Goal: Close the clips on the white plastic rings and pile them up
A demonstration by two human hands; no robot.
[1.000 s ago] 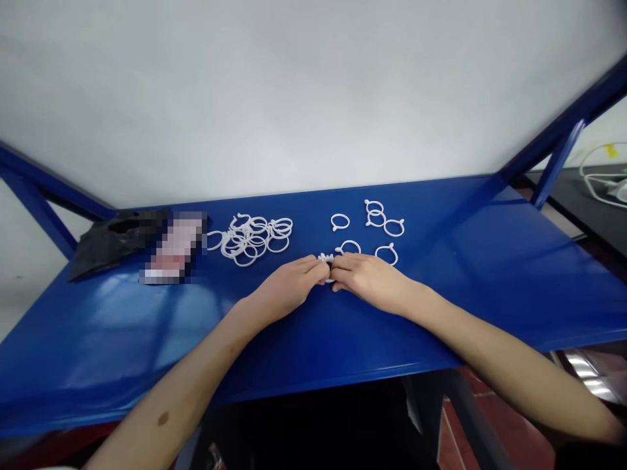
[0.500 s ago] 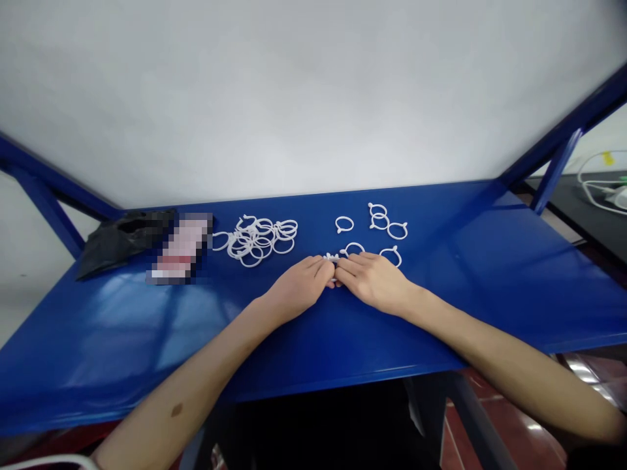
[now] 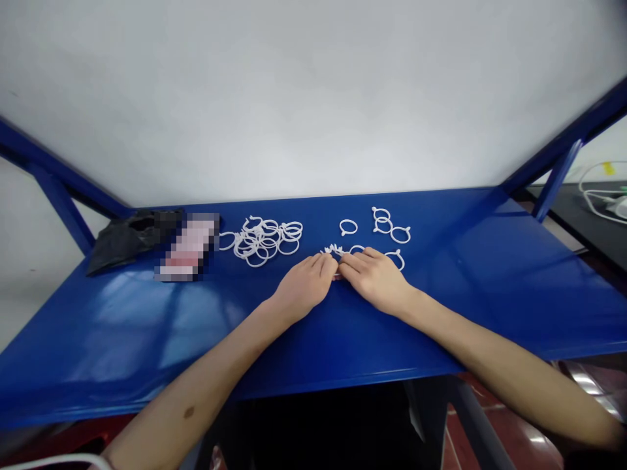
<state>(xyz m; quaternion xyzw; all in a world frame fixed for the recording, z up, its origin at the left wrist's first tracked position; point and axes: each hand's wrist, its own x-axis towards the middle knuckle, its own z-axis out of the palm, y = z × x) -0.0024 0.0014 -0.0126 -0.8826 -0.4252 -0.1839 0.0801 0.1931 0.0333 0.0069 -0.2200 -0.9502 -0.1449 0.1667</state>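
Observation:
My left hand (image 3: 308, 282) and my right hand (image 3: 373, 279) meet near the middle of the table, fingers curled and closed. Between them they grip white plastic rings (image 3: 334, 249). Small knobbed ends stick up above the fingertips; the rest is mostly hidden, so the number held cannot be made out. Just behind my right fingers lies a loose white ring (image 3: 356, 247), partly covered. Another loose ring (image 3: 402, 260) lies by my right knuckles.
A heap of white rings (image 3: 265, 242) lies left of centre. Farther back are a single ring (image 3: 343, 232) and a small cluster of rings (image 3: 383, 220). A blurred phone-like object (image 3: 189, 248) and a black bag (image 3: 117, 241) rest at the left of the blue table (image 3: 343, 352).
The knobbed ends between my hands stand out more and look more fanned. Both hands stay together in nearly the same place; the whole view has shifted slightly.

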